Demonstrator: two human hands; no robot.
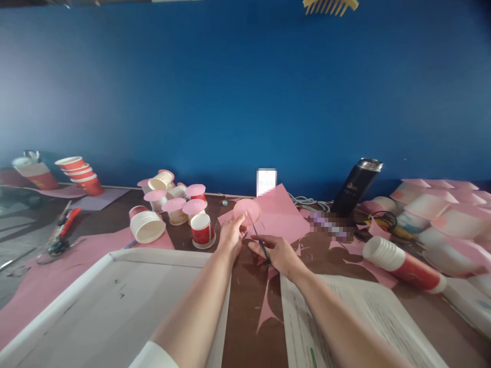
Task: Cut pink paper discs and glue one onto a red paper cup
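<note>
Pinched in my left hand is a round piece of pink paper, its face toward me. Whether a paper cup sits behind it I cannot tell. My right hand is closed around a pair of scissors, whose blades point up at the lower edge of the round piece. Behind both hands lies a larger pink paper sheet. A pointed pink offcut rests on the brown table below my right hand. Left of my hands stands a small red and white paper cup.
Several cups topped with pink discs cluster left of centre. A white tray fills the front left, a newspaper the front right. Further right are a black flask, stacked cups and a pile of pink-topped cups.
</note>
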